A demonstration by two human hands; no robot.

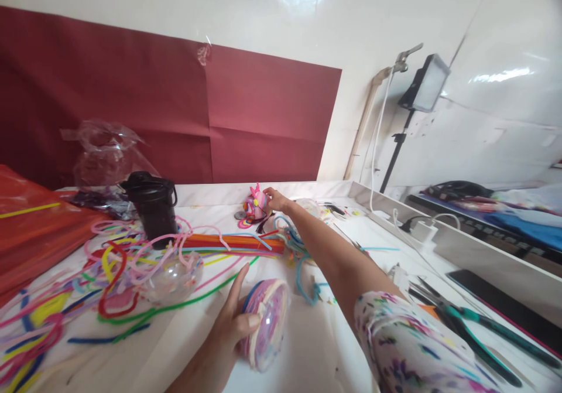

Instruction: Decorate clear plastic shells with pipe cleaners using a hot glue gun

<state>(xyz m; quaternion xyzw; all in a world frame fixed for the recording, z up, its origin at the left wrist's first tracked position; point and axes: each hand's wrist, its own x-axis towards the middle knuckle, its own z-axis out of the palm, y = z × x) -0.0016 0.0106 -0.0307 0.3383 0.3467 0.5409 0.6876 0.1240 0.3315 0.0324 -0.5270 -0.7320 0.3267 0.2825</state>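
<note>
Partly hidden left hand [232, 327], glare-spotted dome [267, 325]

Bright, whitish light, glare on the glossy wall [263, 24], soft blur, stretched edges.

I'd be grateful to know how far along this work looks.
Partly done, it seems: the clear plastic dome already carries pink, purple and blue strands around its edge. In hand: the left hand holds that dome, while the right hand is at the small pink, multicoloured item near the wall. Possibly left: loose multicoloured fuzzy stems and the straight orange-red bundle, though how many are needed isn't clear.
</note>
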